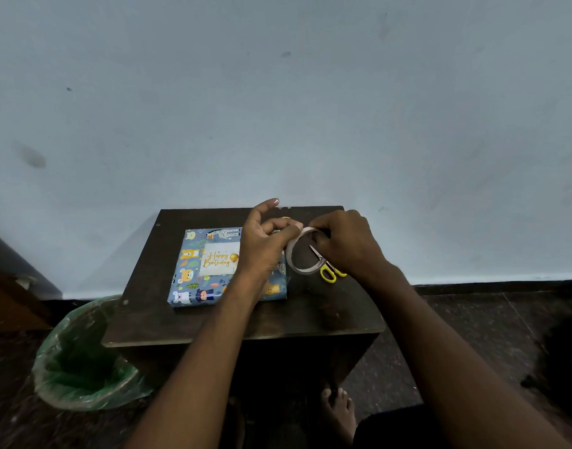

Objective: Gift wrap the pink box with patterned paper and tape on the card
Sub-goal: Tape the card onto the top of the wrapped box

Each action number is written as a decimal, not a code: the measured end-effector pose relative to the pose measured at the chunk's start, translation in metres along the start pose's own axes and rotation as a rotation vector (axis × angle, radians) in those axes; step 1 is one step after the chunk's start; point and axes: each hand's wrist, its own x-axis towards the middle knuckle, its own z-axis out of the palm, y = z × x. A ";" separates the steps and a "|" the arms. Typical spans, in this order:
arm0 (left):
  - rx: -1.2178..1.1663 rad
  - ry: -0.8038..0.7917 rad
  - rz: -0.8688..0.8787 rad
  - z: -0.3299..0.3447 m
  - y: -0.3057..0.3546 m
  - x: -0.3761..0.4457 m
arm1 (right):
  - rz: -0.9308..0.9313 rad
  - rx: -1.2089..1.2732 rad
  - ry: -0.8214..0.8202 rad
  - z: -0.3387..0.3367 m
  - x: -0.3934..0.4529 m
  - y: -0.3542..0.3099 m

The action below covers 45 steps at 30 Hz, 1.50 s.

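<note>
Both hands grasp a clear round tape roll (302, 251): left hand (265, 241) pinches its top edge, right hand (346, 244) curls around it, just right of the animal-patterned blue wrapped box (193, 280) on the dark wooden worktop (310, 312).

Crowded around the two-handed grip, open desk nearer the person.

Both hands meet on the tape roll (300, 254) above the desk (213, 322); the left hand (266, 244) and right hand (346, 244) close off its sides. Left of the grip lies the wrapped box (193, 286), with its card (218, 258). Just under and right of the grip lie yellow scissors (328, 270). Toward the person from the grip, bare desk shows between the forearms. Beyond the grip stands the wall (310, 108).
</note>
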 end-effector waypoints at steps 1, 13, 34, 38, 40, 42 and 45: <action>-0.018 0.007 -0.026 0.000 0.000 0.001 | -0.009 -0.015 0.017 0.000 0.000 0.000; 0.378 0.003 0.061 -0.027 0.002 0.002 | 0.059 -0.099 -0.213 0.014 -0.001 -0.005; 0.586 0.131 0.025 -0.060 0.004 0.010 | 0.260 -0.073 -0.224 0.030 0.018 0.006; 0.535 0.173 -0.013 -0.066 0.004 0.011 | 0.249 0.103 0.035 0.038 0.022 -0.011; 0.493 0.188 -0.028 -0.068 0.004 0.011 | 0.206 0.205 0.008 0.047 0.024 -0.024; 0.451 0.216 -0.045 -0.069 0.004 0.011 | 0.189 0.285 -0.098 0.061 0.023 -0.035; 0.436 0.214 -0.050 -0.069 0.002 0.009 | 0.276 0.426 -0.096 0.076 0.021 -0.041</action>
